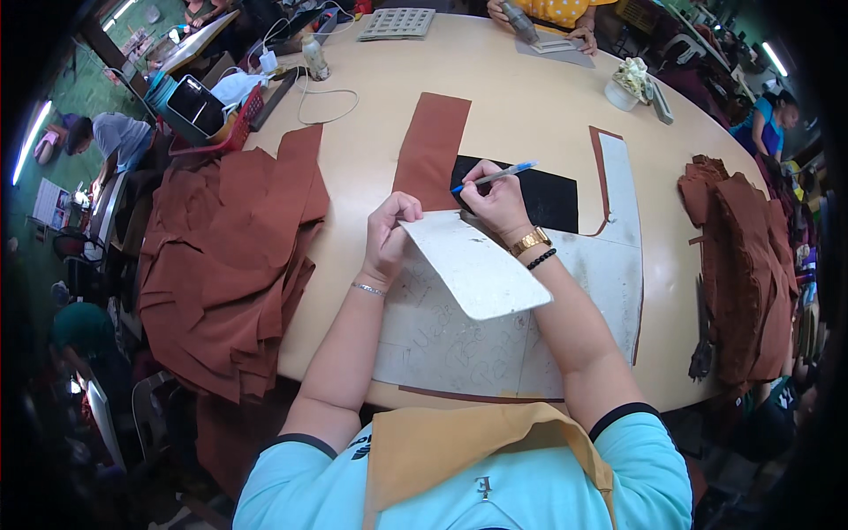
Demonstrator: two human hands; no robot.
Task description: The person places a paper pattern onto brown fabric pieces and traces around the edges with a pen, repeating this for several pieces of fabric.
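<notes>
My left hand (391,238) is closed around the top left corner of a stiff white template (481,278), lifted and tilted toward me. A blue-and-clear pen (519,168) is pinched in my right hand (496,203), beyond that template's upper edge. The pen's blue end points left, over the brown cloth (435,141) near a black panel (549,199). Beneath my forearms lies a large white pattern sheet (587,300) with handwriting on it. Brown cloth edges show around the sheet, whose middle is partly hidden by the lifted template and my arms.
A heap of brown cloth (230,265) hangs over the table's left side; another brown stack (746,265) lies at right, beside dark scissors (703,331). A red basket (238,132), glass bottle (314,57) and white tub (622,95) stand farther off. Across the table another person's hand (583,37) shows.
</notes>
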